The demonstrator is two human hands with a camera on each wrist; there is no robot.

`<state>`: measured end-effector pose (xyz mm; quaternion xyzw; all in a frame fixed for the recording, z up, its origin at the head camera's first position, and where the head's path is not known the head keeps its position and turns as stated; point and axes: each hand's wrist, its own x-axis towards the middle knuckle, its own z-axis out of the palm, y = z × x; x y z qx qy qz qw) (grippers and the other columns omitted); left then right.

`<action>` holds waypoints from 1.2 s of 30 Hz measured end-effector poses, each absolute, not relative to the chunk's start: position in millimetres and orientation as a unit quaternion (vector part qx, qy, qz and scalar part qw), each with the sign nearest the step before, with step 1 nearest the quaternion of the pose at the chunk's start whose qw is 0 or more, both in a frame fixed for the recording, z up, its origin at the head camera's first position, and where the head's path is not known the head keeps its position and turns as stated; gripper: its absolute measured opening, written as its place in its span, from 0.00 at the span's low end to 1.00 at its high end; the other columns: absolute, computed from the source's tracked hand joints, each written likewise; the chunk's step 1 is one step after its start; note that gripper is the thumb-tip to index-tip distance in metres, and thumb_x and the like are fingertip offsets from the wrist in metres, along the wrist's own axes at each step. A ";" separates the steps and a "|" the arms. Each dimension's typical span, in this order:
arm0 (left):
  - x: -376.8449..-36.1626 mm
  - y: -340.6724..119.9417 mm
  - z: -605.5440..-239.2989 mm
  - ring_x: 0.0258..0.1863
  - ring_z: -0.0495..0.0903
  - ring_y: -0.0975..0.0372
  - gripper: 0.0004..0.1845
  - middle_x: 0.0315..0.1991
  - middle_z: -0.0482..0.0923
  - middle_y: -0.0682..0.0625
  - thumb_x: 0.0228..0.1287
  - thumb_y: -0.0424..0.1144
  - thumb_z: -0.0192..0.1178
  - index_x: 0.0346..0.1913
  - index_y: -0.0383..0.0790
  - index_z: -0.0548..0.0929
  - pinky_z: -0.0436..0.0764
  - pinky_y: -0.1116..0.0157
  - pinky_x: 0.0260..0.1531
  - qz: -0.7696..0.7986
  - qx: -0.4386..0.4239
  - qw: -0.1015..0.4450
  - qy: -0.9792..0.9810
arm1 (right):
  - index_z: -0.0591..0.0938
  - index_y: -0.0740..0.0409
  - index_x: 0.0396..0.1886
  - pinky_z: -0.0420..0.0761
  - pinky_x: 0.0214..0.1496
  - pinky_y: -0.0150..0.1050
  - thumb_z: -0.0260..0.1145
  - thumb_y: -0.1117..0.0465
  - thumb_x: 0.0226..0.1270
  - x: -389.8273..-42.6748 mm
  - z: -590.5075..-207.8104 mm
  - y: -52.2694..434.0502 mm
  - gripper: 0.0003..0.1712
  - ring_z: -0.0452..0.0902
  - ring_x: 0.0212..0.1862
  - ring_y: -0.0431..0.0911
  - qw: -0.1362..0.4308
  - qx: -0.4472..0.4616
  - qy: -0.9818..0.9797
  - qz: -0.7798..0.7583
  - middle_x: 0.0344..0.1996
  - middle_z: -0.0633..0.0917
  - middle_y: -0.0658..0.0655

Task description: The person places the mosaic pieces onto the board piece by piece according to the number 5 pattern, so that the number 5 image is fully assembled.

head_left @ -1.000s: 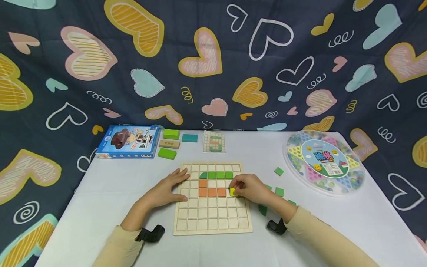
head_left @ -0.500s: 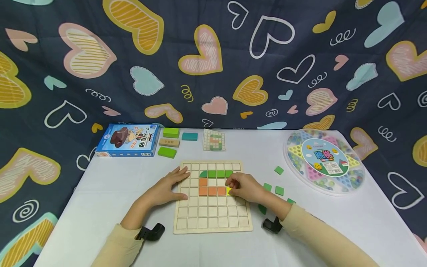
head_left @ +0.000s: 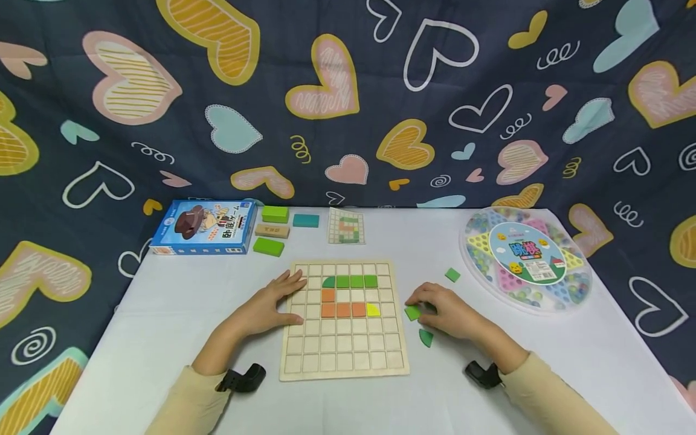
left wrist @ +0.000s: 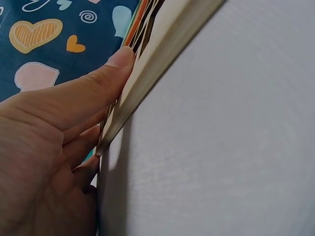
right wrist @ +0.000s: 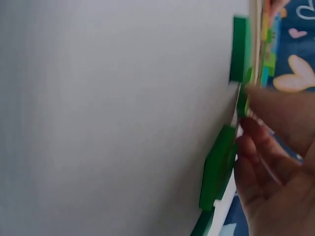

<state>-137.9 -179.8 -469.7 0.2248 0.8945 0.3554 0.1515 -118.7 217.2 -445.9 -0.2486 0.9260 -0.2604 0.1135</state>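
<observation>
1. Nearest me on the feed is the pale wooden square grid board [head_left: 345, 362]; a dark-green quarter-circle tile [head_left: 426, 338] lies just past its three o'clock.
2. The right hand [head_left: 447, 309], at three, pinches a green square tile [head_left: 412, 313] between thumb and fingers (fingertips only, I'd guess because it's thin).
3. The left hand [head_left: 265, 308], fingers extended, rests on the board's nine-to-ten o'clock edge, presumably steadying it.
4. Farther, at twelve, I see a small printed grid card [head_left: 346, 226], face-up, probably for easy viewing.
</observation>
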 end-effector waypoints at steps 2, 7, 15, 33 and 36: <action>-138.7 -180.3 -470.0 0.75 0.43 0.46 0.44 0.75 0.51 0.47 0.51 0.52 0.70 0.70 0.43 0.65 0.50 0.38 0.67 0.359 0.225 0.149 0.894 | 0.83 0.51 0.46 0.77 0.52 0.42 0.69 0.65 0.57 -119.2 -446.4 216.9 0.15 0.75 0.50 0.42 0.099 -0.265 0.929 -0.237 0.45 0.80 0.46; -140.3 -180.6 -471.5 0.75 0.42 0.46 0.44 0.75 0.51 0.48 0.50 0.53 0.70 0.70 0.43 0.64 0.51 0.38 0.67 0.363 0.220 0.157 0.892 | 0.82 0.51 0.46 0.78 0.49 0.38 0.70 0.62 0.58 -114.5 -440.0 207.2 0.15 0.75 0.46 0.39 0.076 -0.274 0.925 -0.253 0.44 0.81 0.45; -141.6 -180.3 -471.2 0.75 0.42 0.46 0.44 0.75 0.50 0.48 0.51 0.53 0.69 0.71 0.44 0.64 0.50 0.38 0.67 0.354 0.223 0.151 0.896 | 0.83 0.53 0.47 0.77 0.48 0.36 0.70 0.56 0.58 -102.9 -435.5 171.0 0.17 0.74 0.44 0.37 0.072 -0.332 0.904 -0.259 0.42 0.82 0.45; -138.0 -179.4 -468.0 0.75 0.43 0.46 0.44 0.75 0.51 0.48 0.51 0.52 0.70 0.70 0.43 0.65 0.51 0.37 0.67 0.357 0.223 0.153 0.894 | 0.82 0.53 0.48 0.78 0.51 0.38 0.71 0.54 0.57 -104.5 -439.2 167.3 0.19 0.75 0.47 0.39 0.061 -0.308 0.919 -0.239 0.44 0.81 0.47; -136.6 -180.6 -468.3 0.75 0.43 0.46 0.44 0.75 0.51 0.48 0.51 0.52 0.70 0.70 0.43 0.64 0.51 0.37 0.66 0.355 0.222 0.151 0.895 | 0.82 0.56 0.49 0.77 0.54 0.44 0.72 0.56 0.57 -106.1 -436.4 188.8 0.20 0.77 0.51 0.44 0.042 -0.258 0.933 -0.249 0.46 0.82 0.49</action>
